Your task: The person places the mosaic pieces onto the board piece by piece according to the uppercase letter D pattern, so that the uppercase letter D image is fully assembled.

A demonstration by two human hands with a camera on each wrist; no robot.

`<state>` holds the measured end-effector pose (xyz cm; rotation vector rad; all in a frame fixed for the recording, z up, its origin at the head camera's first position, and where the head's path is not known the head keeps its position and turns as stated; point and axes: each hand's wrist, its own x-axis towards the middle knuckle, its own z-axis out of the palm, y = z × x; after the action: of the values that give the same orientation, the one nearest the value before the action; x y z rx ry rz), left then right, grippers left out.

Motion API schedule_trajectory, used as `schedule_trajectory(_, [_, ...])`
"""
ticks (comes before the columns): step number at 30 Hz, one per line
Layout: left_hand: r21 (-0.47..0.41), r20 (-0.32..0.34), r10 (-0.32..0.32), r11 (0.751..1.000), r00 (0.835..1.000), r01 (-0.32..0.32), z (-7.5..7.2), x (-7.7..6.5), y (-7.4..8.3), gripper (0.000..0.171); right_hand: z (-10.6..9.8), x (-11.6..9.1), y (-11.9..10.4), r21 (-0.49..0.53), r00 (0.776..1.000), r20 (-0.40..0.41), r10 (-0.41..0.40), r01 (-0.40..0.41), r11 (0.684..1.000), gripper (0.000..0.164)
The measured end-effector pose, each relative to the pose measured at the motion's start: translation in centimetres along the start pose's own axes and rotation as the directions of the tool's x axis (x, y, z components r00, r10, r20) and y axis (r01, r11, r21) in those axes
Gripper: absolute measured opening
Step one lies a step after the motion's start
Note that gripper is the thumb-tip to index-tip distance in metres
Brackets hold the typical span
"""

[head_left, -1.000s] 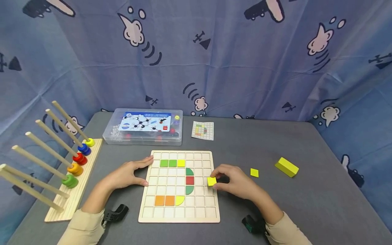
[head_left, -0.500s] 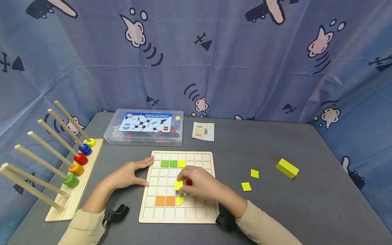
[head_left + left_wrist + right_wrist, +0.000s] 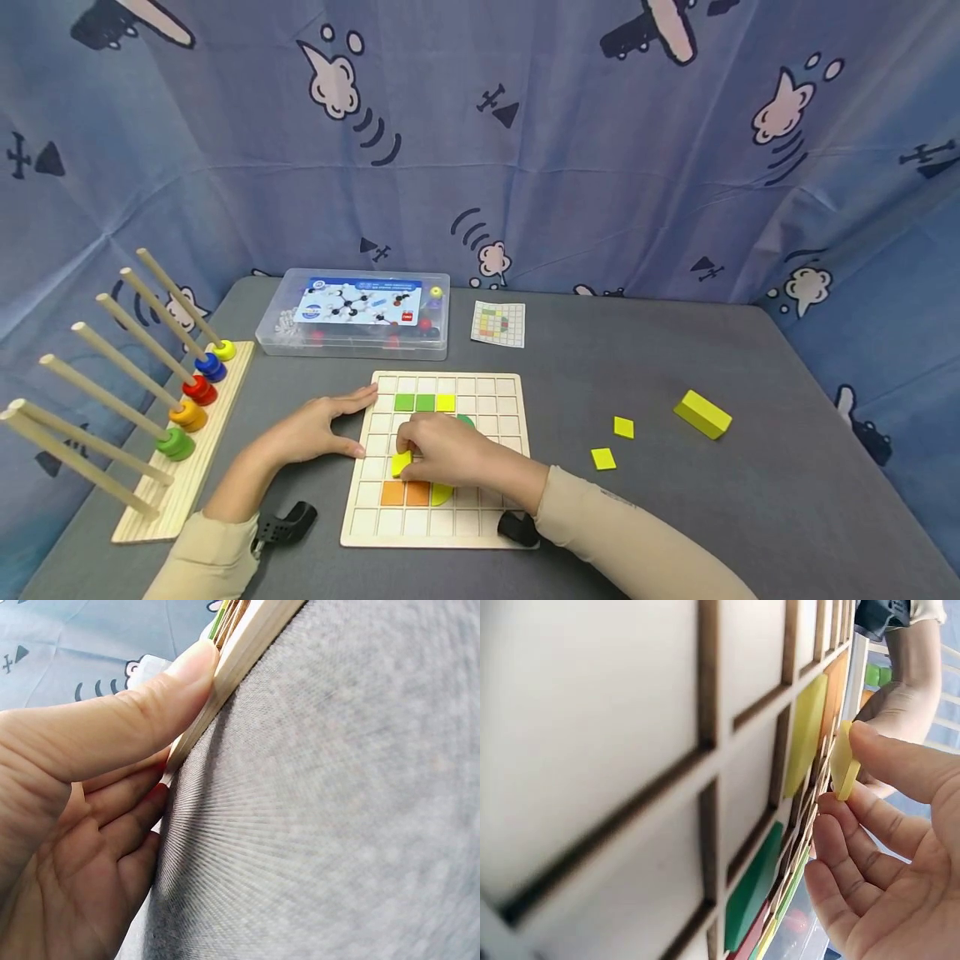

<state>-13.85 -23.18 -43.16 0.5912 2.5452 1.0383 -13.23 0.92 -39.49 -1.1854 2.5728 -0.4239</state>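
A wooden grid board (image 3: 480, 527) lies flat on the grey table. My right hand (image 3: 457, 450) pinches a yellow square tile (image 3: 401, 464) between thumb and fingers, low over the left part of the grid. The right wrist view shows this yellow tile (image 3: 844, 766) tilted on edge. My left hand (image 3: 318, 429) touches the board's left edge, its thumb (image 3: 187, 671) and fingertips against the wooden side. On the grid are green tiles (image 3: 405, 402) beside a yellow one (image 3: 446, 403), orange tiles (image 3: 392, 493) and a yellow rounded piece (image 3: 441, 496). The right hand hides the red tile in the head view.
Two loose yellow tiles (image 3: 603, 458) and a yellow block (image 3: 702, 414) lie right of the board. Behind it are a pattern card (image 3: 498, 324) and a clear plastic case (image 3: 352, 342). A peg stand with coloured rings (image 3: 176, 444) stands at left.
My right hand has carried the yellow tile leftward from the board's right edge across the grid. A second loose yellow tile came into sight at right. The left hand has stayed put.
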Motion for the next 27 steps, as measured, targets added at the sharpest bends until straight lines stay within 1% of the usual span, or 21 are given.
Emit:
schedule_trajectory(3, [0.006,-0.004,0.002,1.0,1.0,-0.002,0.0,0.0,0.0,0.085,0.2,0.5,0.0,-0.019,1.0,0.01,0.0,0.0,1.0,0.023])
schedule_trajectory(10, [0.017,-0.006,0.003,1.0,1.0,-0.003,0.0,0.1,-0.2,0.086,0.7,1.0,-0.1,-0.054,0.999,0.022,-0.047,0.048,0.997,0.025])
schedule_trajectory(16, [0.014,-0.001,0.015,1.0,1.0,-0.015,-0.1,0.1,-0.2,0.086,0.8,1.1,-0.2,-0.035,0.999,0.028,-0.031,0.032,0.999,0.028])
schedule_trajectory(20, [0.022,0.003,0.023,0.999,1.0,-0.023,0.0,0.1,-0.2,0.086,0.6,0.8,0.1,0.006,0.999,0.044,-0.026,0.026,1.0,0.031])
schedule_trajectory(23, [0.023,0.006,0.021,1.0,1.0,-0.021,0.0,0.1,-0.2,0.087,0.3,0.3,0.4,0.067,0.998,0.053,-0.034,0.031,0.997,0.034])
schedule_trajectory(27, [0.018,0.005,0.014,1.0,1.0,-0.014,0.0,0.1,-0.2,0.087,-0.3,-0.7,1.2,0.161,0.998,0.048,-0.046,0.038,0.986,0.042])
